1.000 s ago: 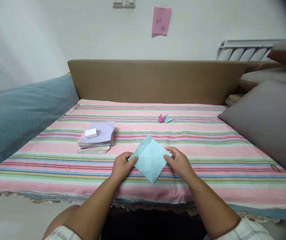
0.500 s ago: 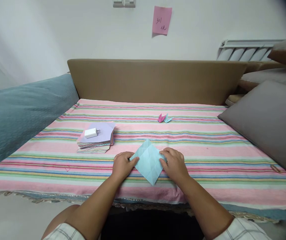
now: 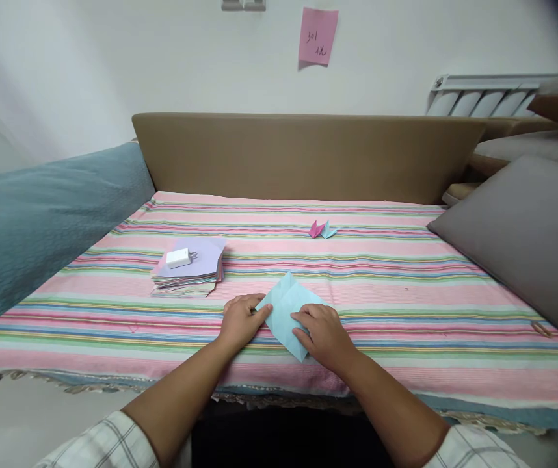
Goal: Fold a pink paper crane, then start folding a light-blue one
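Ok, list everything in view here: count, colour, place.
Paper sheet: one, light blue, centre
Folded papers: two, pink and light blue, beyond sheet
Paper stack: one, lilac on top, left
Plug adapter: one, white, on stack
Striped cloth: one, multicoloured, underneath papers
Small loop: one, brown, near right
Backrest: one, brown, behind cloth
Quilted cover: one, blue, left
Cushions: at least two, grey, right
Radiator: one, white, upper right
Wall: one, white, background
Note: one, pink, on wall
Fixtures: two, grey, top edge
Floor: one, pale, lower left
Left hand: one, bare, at sheet's left corner
Right hand: one, bare, on sheet's right part
Sleeves: two, white checked, bottom
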Demonstrator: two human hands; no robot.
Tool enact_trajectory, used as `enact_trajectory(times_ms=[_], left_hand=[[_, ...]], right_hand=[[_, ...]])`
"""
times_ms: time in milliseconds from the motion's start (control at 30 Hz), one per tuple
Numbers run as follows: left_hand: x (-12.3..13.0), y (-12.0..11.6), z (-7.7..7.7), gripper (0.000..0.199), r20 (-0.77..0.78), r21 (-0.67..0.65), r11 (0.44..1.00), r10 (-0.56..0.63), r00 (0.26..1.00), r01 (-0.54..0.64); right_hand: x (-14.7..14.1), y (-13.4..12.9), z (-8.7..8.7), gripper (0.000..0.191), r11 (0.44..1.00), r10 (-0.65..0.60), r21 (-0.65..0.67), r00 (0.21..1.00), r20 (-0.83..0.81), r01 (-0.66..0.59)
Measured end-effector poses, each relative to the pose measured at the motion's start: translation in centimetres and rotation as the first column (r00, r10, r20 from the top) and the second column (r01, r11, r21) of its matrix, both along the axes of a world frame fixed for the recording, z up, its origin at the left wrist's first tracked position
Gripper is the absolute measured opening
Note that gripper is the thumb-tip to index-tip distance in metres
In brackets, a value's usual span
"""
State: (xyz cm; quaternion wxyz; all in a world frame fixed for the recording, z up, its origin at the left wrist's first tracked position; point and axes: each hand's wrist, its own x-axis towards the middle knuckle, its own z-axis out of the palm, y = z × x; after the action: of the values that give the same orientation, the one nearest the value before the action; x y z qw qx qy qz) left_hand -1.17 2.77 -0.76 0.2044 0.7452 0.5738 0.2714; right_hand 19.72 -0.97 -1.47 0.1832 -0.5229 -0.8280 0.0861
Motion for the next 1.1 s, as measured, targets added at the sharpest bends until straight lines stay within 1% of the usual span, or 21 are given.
enact_trajectory(times_ms=[200, 400, 567, 867, 1000, 1100], left_hand=[[-0.2, -0.2, -0.3, 0.034, -0.076, 0.034, 0.999, -0.010, 0.997, 0.012], [0.1, -0.6, -0.2, 0.030, -0.084, 0.002, 0.998, -0.054, 0.995, 0.055], [0.5, -0.9, 0.2, 0.028, -0.125, -0.036, 0.999, -0.037, 0.992, 0.033], [1.0, -1.0, 0.6, 0.034, -0.143, -0.047, 0.999, -0.003, 0.990, -0.003], [1.0, -1.0, 0.8, 0.031, -0.132, -0.061, 0.998, -0.005, 0.991, -0.003], [1.0, -1.0, 0.8, 0.025, -0.131, -0.075, 0.997, -0.015, 0.991, 0.005]], right_hand=[[0.1, 0.1, 0.0, 0.029, 1.000, 0.008, -0.023, 1.000, 0.014, -0.008], [0.1, 0.2, 0.1, 0.029, 1.000, 0.022, -0.022, 0.999, 0.026, -0.021], [0.1, 0.2, 0.2, 0.029, 1.000, 0.025, -0.017, 0.999, 0.030, -0.024], [0.0, 0.3, 0.1, 0.035, 1.000, 0.015, -0.027, 0.998, 0.053, -0.013], [-0.1, 0.3, 0.2, 0.035, 0.999, 0.009, -0.036, 0.999, 0.044, -0.008], [0.0, 0.3, 0.2, 0.035, 0.999, 0.014, -0.035, 0.999, 0.047, -0.012]])
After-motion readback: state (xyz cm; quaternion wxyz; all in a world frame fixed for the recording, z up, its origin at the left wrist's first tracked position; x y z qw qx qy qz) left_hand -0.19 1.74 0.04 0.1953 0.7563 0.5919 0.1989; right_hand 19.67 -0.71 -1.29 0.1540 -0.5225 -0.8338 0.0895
